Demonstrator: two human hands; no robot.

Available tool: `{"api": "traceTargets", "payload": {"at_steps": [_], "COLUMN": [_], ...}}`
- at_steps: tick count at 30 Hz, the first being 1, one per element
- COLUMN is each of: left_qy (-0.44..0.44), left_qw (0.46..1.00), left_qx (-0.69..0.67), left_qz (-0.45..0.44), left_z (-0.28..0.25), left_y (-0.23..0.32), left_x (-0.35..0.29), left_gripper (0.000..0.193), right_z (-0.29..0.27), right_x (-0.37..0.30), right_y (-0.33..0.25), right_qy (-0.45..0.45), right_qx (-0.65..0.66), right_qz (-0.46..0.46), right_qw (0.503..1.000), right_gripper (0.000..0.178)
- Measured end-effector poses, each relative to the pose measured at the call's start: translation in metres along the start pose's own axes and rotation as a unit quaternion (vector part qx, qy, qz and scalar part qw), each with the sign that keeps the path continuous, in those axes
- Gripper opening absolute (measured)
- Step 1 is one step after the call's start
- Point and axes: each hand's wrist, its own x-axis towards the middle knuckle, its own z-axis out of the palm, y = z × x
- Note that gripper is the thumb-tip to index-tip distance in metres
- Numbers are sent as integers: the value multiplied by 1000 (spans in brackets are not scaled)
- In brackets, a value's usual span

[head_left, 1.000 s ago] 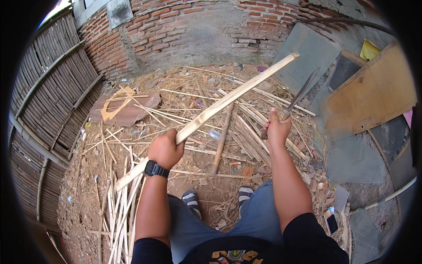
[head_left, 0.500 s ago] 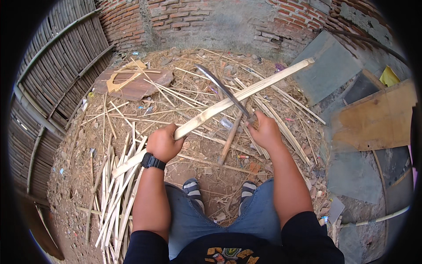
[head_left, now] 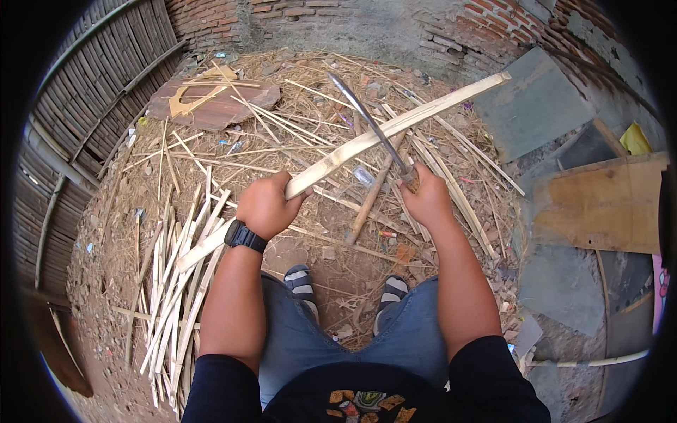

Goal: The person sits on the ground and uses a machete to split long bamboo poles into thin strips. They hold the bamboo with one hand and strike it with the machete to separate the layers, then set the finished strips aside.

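Observation:
My left hand (head_left: 266, 204), with a dark watch at its wrist, is closed round a long pale bamboo strip (head_left: 338, 158). The strip slants from beside my left forearm up to the far right. In my right hand (head_left: 427, 199) is the handle of a machete, mostly hidden by the fingers. The machete's long, slightly curved blade (head_left: 360, 106) points away and to the left, crossing over the strip near its middle. Whether the edge bites into the bamboo cannot be made out.
Many split strips (head_left: 176, 282) lie heaped at the left. A round wooden stick (head_left: 368, 204) and more strips (head_left: 451, 187) lie beyond my feet. Weathered boards (head_left: 599, 204) lean at the right. A bamboo wall (head_left: 92, 106) stands left, a brick wall (head_left: 338, 28) behind.
The machete blade has swung slightly to the right and crosses the strip at a steeper angle. Both hands keep their grip. The whole view has shifted a little.

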Motion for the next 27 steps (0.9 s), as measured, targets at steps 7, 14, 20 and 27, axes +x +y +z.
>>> {"api": "traceTargets", "payload": {"at_steps": [7, 14, 20, 27], "left_qy": [-55, -212, -199, -114], "left_qw": [997, 962, 968, 993], "left_qx": [-43, -169, -152, -23], "left_qz": [-11, -31, -17, 22], "left_z": [9, 2, 13, 2], "left_y": [-1, 3, -6, 5], "left_x": [0, -1, -3, -1], "left_gripper": [39, 43, 41, 42], "right_z": [8, -7, -2, -16], "right_x": [-19, -15, -21, -1], "right_y": [-36, -18, -25, -2], "right_qy": [-114, -61, -57, -58], "right_qx": [-57, -53, -46, -43], "right_qz": [-62, -97, -106, -12], "right_qw": [990, 992, 992, 997], "right_gripper": [42, 35, 35, 41]}}
